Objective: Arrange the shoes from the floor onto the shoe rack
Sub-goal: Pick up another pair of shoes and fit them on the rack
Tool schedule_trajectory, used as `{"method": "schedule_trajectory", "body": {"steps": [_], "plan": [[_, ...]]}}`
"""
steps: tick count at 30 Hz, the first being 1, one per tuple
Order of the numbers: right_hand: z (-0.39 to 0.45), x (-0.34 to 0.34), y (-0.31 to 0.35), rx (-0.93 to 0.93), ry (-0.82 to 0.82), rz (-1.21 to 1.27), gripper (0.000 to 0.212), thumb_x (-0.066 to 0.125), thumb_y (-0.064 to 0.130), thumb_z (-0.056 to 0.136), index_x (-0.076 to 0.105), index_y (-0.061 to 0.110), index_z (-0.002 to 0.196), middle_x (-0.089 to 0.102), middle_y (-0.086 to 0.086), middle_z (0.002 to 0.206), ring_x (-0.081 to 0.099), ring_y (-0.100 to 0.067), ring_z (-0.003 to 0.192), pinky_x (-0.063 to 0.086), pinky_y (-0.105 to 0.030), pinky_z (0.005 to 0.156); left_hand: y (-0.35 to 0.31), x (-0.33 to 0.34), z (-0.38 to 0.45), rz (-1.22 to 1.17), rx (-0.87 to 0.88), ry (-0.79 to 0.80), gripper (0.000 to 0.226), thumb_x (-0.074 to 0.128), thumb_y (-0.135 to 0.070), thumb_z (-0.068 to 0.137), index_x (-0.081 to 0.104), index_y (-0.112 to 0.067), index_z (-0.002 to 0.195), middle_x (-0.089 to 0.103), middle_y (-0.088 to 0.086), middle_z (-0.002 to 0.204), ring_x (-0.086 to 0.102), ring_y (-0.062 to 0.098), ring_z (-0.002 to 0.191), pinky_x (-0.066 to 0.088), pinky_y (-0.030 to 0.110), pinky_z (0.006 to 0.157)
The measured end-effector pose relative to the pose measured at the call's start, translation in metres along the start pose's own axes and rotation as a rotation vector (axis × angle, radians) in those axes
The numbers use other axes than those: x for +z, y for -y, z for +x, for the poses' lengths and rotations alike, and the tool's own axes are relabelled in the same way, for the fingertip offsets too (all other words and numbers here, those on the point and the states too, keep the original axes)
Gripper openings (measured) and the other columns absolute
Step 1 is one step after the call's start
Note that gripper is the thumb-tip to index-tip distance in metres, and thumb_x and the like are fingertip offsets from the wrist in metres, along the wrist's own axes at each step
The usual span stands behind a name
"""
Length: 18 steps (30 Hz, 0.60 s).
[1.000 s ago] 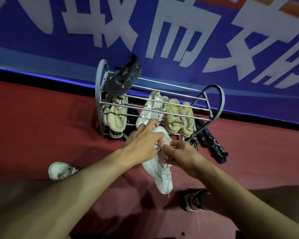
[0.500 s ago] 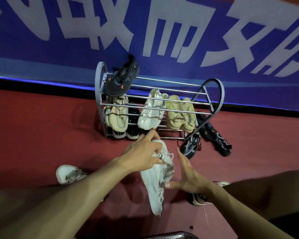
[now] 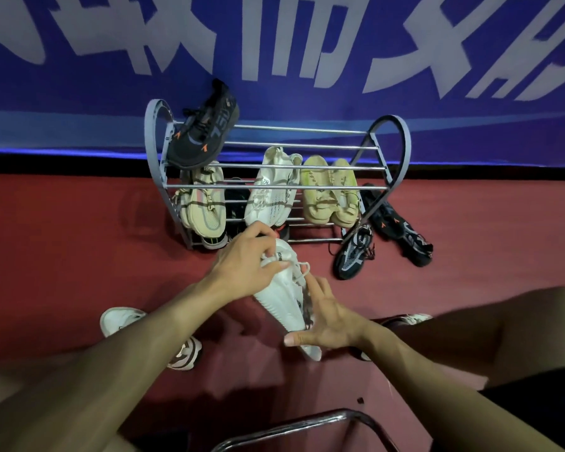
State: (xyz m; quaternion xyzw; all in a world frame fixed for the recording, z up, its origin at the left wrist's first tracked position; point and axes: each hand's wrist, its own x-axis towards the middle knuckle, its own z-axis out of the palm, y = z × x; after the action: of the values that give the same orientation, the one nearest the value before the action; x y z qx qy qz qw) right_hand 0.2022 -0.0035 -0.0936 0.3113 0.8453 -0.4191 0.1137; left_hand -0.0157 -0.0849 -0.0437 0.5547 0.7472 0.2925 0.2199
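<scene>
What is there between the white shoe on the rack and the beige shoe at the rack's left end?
In the head view, a black shoe sits between the white shoe on the rack and the beige shoe, set deeper in the shoe rack and mostly hidden.

The shoe rack (image 3: 276,166) has shiny chrome-like metal bars and matt grey side loops that look like plastic. The white shoe (image 3: 282,300) is knitted cloth with a ribbed, rubbery-looking sole. The black sneaker (image 3: 203,128) looks like matt mesh fabric. The red floor (image 3: 62,239) is matt and smooth. The blue banner (image 3: 79,93) looks smooth, faintly sheened.
</scene>
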Motion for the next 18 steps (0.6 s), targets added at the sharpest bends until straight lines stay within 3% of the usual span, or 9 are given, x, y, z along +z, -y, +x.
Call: {"method": "schedule_trajectory", "body": {"steps": [3,5,9,12,16,18], "plan": [[-0.001,0.005,0.006,0.036,-0.046,-0.069,0.151,0.078,0.086,0.046,-0.015,0.040,0.156,0.021,0.006,0.152,0.023,-0.024,0.143,0.033,-0.056,0.115,-0.005,0.000,0.002,0.015,-0.054,-0.017,0.039,0.073,-0.050,0.084,0.046,-0.028,0.067,0.051,-0.023,0.115,0.055,0.004,0.076,0.047,0.031,0.072],[0.000,0.011,0.010,0.086,-0.099,-0.099,0.146,0.079,0.078,0.047,-0.006,0.034,0.158,0.027,0.005,0.144,0.030,-0.024,0.137,0.037,-0.054,0.112,-0.006,0.001,0.002,0.038,-0.057,-0.019,0.039,0.073,-0.050,0.084,0.046,-0.028,0.067,0.052,-0.024,0.116,0.058,0.008,0.082,0.049,0.032,0.073],[0.005,0.021,0.012,0.049,-0.261,-0.145,0.107,0.074,0.065,0.060,0.027,0.028,0.149,0.043,0.007,0.122,0.042,-0.020,0.111,0.046,-0.042,0.100,-0.005,-0.003,0.003,0.087,-0.029,0.004,0.040,0.071,-0.050,0.085,0.042,-0.030,0.067,0.055,-0.023,0.127,0.059,0.012,0.081,0.051,0.036,0.078],[0.004,0.011,0.010,0.024,-0.272,-0.092,0.068,0.072,0.061,0.068,0.049,0.019,0.116,0.049,0.004,0.106,0.047,-0.021,0.101,0.046,-0.035,0.092,-0.003,-0.008,0.004,0.082,0.008,0.061,0.030,0.070,-0.045,0.086,0.049,-0.028,0.075,0.053,-0.019,0.136,0.054,0.009,0.080,0.050,0.036,0.079],[0.005,-0.002,0.002,0.071,-0.286,-0.097,0.062,0.073,0.063,0.068,0.042,0.019,0.099,0.045,0.003,0.100,0.046,-0.017,0.090,0.041,-0.030,0.080,0.006,-0.008,0.005,-0.007,0.009,0.169,0.025,0.065,-0.044,0.091,0.061,-0.022,0.101,0.050,-0.010,0.121,0.057,0.012,0.100,0.050,0.039,0.093],[0.008,-0.005,-0.001,0.122,-0.311,-0.102,0.060,0.076,0.059,0.072,0.039,0.019,0.098,0.049,0.002,0.099,0.052,-0.021,0.087,0.047,-0.036,0.078,0.003,-0.011,0.003,0.012,-0.030,0.234,0.037,0.059,-0.049,0.095,0.057,-0.024,0.121,0.045,-0.007,0.130,0.057,0.016,0.111,0.046,0.036,0.100]]}}
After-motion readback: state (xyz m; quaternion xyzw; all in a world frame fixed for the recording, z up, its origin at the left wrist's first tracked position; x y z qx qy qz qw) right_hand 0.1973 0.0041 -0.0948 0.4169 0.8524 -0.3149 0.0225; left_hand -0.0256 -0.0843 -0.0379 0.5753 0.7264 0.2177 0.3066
